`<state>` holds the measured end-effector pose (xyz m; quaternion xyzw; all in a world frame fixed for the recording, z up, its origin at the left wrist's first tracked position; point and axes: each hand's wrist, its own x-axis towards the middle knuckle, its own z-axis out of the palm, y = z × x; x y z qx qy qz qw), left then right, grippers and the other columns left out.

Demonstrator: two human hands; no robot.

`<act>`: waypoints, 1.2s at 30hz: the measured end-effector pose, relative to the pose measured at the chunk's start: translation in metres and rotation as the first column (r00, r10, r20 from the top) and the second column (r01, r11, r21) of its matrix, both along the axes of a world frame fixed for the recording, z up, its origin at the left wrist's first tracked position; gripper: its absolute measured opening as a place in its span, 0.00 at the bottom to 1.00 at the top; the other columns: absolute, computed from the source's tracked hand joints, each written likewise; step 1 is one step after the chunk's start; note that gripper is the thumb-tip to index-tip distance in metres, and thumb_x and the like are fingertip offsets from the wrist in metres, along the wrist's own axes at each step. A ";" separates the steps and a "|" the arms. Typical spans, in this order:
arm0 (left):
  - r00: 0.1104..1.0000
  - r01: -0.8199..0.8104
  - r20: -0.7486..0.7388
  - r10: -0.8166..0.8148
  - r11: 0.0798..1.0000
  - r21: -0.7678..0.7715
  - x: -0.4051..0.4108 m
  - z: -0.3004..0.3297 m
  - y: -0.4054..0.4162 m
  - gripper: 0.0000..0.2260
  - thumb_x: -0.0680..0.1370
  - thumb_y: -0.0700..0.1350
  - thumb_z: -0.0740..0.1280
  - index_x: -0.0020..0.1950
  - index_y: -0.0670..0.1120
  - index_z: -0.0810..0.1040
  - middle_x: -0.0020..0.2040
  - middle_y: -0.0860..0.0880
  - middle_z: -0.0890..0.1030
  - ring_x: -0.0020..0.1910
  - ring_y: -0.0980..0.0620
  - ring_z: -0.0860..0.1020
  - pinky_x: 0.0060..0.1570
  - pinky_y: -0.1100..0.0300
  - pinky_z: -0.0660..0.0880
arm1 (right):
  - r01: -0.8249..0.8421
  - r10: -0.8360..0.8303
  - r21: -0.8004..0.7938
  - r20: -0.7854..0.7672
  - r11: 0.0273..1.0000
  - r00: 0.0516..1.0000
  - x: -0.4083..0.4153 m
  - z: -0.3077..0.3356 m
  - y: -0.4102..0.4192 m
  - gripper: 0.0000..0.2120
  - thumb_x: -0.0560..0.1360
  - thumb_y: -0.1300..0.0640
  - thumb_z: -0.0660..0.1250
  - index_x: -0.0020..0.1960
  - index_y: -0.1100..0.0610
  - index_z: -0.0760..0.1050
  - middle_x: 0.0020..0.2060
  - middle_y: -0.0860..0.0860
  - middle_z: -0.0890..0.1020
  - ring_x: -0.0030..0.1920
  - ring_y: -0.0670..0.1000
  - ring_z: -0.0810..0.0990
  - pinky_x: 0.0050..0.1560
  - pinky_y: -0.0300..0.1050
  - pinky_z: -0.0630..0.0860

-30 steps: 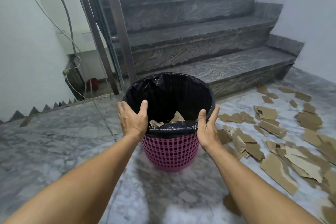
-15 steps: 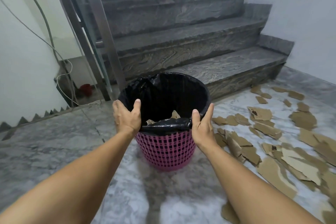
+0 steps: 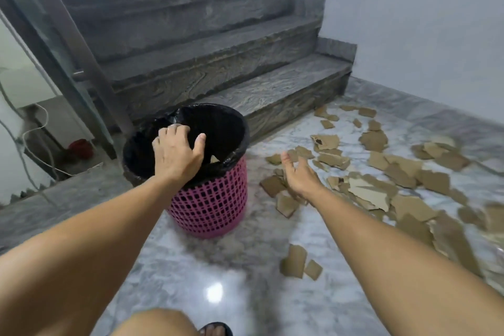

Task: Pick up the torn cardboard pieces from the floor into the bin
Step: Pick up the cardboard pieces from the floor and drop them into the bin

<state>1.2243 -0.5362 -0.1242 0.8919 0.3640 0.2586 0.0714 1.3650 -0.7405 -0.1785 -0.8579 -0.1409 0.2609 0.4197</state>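
A pink mesh bin (image 3: 210,207) lined with a black bag stands on the marble floor in front of the stairs. A corner of cardboard shows inside it. My left hand (image 3: 176,153) rests over the bin's mouth, fingers curled on the near-left rim of the bag. My right hand (image 3: 298,174) is off the bin, open, hovering to its right above torn cardboard pieces (image 3: 373,194) scattered over the floor. Two small pieces (image 3: 298,263) lie closer to me.
Dark stone stairs (image 3: 245,84) rise behind the bin, with a metal railing post (image 3: 81,57) on the left. A white wall (image 3: 409,22) bounds the right side. Cables and a red object (image 3: 80,148) sit at the far left. My knee and sandalled foot (image 3: 215,329) show at the bottom.
My right hand let go of the bin's rim and swung right over the cardboard. My left hand shifted from the bin's outer side onto its rim. The view turned right.
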 end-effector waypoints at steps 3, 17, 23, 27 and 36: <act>0.974 0.227 0.003 -0.229 0.965 -0.131 0.027 0.012 -0.047 0.11 0.77 0.52 0.66 0.49 0.44 0.80 0.48 0.47 0.81 0.50 0.46 0.78 0.50 0.51 0.76 | 0.021 -0.025 -0.084 -0.050 0.996 0.998 0.019 0.004 -0.056 0.46 0.72 0.25 0.44 0.79 0.55 0.54 0.74 0.57 0.66 0.68 0.62 0.71 0.63 0.58 0.74; 0.668 0.194 -0.515 -0.537 0.794 -0.576 0.152 -0.115 -0.103 0.07 0.73 0.49 0.72 0.43 0.46 0.79 0.39 0.50 0.76 0.38 0.52 0.74 0.32 0.62 0.68 | 0.048 -0.079 -0.303 -0.088 0.952 0.993 0.104 -0.109 -0.160 0.23 0.79 0.37 0.55 0.52 0.56 0.73 0.47 0.54 0.77 0.51 0.58 0.77 0.42 0.51 0.81; 0.682 0.139 -0.525 -0.510 0.794 -0.591 0.192 -0.189 -0.081 0.20 0.68 0.45 0.76 0.56 0.50 0.74 0.48 0.48 0.78 0.47 0.48 0.77 0.43 0.58 0.74 | 0.039 -0.045 -0.413 -0.004 0.910 0.999 0.134 -0.169 -0.148 0.24 0.78 0.45 0.65 0.63 0.63 0.74 0.62 0.59 0.77 0.63 0.61 0.74 0.60 0.52 0.73; 0.697 0.144 -0.539 -0.473 0.828 -0.541 0.216 -0.235 -0.063 0.42 0.54 0.54 0.80 0.65 0.53 0.68 0.60 0.46 0.72 0.58 0.43 0.72 0.51 0.53 0.74 | 0.021 0.019 -0.463 0.080 0.886 0.997 0.155 -0.205 -0.132 0.31 0.71 0.40 0.71 0.66 0.56 0.71 0.63 0.55 0.76 0.63 0.58 0.74 0.59 0.51 0.74; 0.681 0.111 -0.581 -0.445 0.847 -0.519 0.228 -0.280 -0.047 0.57 0.54 0.55 0.83 0.74 0.48 0.52 0.66 0.40 0.59 0.68 0.39 0.60 0.64 0.47 0.68 | 0.017 0.063 -0.597 0.113 0.802 0.992 0.175 -0.228 -0.105 0.52 0.58 0.41 0.81 0.73 0.54 0.59 0.67 0.55 0.72 0.67 0.60 0.70 0.57 0.51 0.71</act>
